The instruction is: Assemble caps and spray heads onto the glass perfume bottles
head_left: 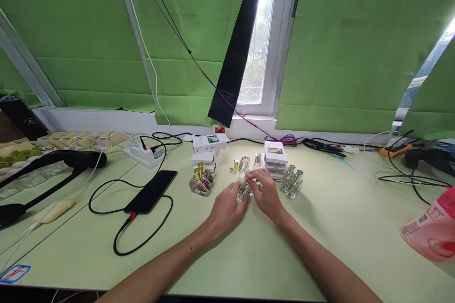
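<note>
Forearms [167,265]: bare, both reaching in from the bottom edge over the pale green table [213,265], wrists converging near its middle.
Clear glass perfume bottle [243,191]: between the two hands, low against the table; its left part shows between the left thumb and index finger, its upper side just under the right fingertips.
Left hand [227,206]: curled around the bottle's near left side, thumb in front and index finger behind, holding the glass between them.
Right hand [266,194]: over the bottle's upper right, thumb and index finger drawn close at its top; I cannot tell whether they pinch a part of it. Clear glass also shows beside these fingers.
Beyond the fingers: an uncapped-looking glass bottle [244,164] stands near a silver-topped bottle [257,160], with a small gold cap [236,163] to the left.
Left of the hands: gold-capped bottles [201,185] sit together before white cartons [204,157]; farther left lies a black smartphone [151,192].
Right of the hands: tall silver-capped bottles [295,185] lean side by side, near a carton stack [275,155].
Far right: pink pouch [432,227], well apart.
</note>
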`<action>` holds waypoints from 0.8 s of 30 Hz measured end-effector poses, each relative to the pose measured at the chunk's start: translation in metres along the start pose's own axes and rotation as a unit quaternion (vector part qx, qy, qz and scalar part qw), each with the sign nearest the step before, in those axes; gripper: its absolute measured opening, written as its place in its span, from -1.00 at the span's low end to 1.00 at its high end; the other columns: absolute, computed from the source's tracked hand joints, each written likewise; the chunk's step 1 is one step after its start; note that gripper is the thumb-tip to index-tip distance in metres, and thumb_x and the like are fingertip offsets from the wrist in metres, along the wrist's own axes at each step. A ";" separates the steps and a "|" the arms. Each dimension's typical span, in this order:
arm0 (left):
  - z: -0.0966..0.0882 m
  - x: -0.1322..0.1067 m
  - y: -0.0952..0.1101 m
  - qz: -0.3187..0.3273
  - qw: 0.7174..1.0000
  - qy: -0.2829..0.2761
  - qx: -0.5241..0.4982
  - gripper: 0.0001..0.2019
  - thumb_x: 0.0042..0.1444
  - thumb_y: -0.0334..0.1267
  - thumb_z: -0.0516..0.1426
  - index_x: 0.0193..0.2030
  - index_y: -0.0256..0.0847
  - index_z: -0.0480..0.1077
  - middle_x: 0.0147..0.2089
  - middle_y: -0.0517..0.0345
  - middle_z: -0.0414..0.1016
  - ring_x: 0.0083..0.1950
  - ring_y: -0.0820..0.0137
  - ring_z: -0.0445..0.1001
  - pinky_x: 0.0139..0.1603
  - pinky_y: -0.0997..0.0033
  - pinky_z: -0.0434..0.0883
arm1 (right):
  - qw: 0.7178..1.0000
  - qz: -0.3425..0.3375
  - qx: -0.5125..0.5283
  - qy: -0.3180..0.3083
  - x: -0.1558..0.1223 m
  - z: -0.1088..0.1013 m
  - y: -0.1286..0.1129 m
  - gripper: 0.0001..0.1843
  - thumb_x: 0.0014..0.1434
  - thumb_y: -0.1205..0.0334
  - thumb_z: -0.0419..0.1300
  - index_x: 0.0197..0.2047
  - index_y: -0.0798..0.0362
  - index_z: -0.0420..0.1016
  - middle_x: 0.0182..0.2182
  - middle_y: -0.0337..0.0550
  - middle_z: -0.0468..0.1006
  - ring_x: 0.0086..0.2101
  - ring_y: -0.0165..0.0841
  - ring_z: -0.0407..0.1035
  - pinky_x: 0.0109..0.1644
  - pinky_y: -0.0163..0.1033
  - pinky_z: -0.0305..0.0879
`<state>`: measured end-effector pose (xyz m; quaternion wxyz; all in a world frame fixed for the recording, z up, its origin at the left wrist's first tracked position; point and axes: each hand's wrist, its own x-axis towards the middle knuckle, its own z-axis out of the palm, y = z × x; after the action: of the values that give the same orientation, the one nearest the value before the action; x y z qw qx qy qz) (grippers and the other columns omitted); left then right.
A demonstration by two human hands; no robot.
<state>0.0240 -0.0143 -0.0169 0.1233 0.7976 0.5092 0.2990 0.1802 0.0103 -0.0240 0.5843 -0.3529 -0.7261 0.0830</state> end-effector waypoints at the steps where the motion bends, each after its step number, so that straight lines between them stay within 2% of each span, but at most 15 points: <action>1: 0.000 0.000 0.000 -0.001 1.000 0.000 0.001 -0.84 0.28 -0.14 0.06 -0.22 -0.17 0.34 -0.32 0.12 0.48 -0.35 0.26 0.47 -0.42 0.36 0.22 | 1.000 -0.004 -0.002 -0.002 0.000 0.000 0.000 -0.84 0.37 0.31 0.13 -0.23 -0.06 0.51 -0.26 -0.10 0.61 -0.19 -0.18 0.40 -0.15 -0.07 0.40; 15: 0.001 0.001 -0.001 -0.002 1.000 -0.007 0.006 -0.85 0.28 -0.16 0.06 -0.23 -0.18 0.31 -0.30 0.10 0.48 -0.33 0.25 0.47 -0.39 0.35 0.22 | 0.999 -0.034 -0.026 -0.013 0.001 -0.001 0.003 -0.82 0.37 0.36 0.10 -0.22 -0.05 0.48 -0.25 -0.11 0.59 -0.18 -0.18 0.39 -0.08 -0.08 0.37; 24: 0.002 0.001 -0.002 -0.006 1.000 -0.011 0.002 -0.82 0.29 -0.14 0.05 -0.17 -0.20 0.34 -0.27 0.07 0.51 -0.33 0.25 0.47 -0.38 0.35 0.21 | 0.999 -0.032 -0.006 0.009 0.001 0.001 0.000 -0.84 0.36 0.37 0.13 -0.27 -0.03 0.45 -0.29 -0.11 0.59 -0.21 -0.21 0.38 -0.15 -0.12 0.36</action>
<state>0.0241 -0.0120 -0.0192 0.1294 0.7982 0.5127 0.2886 0.1795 0.0116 -0.0232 0.5911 -0.3339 -0.7320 0.0570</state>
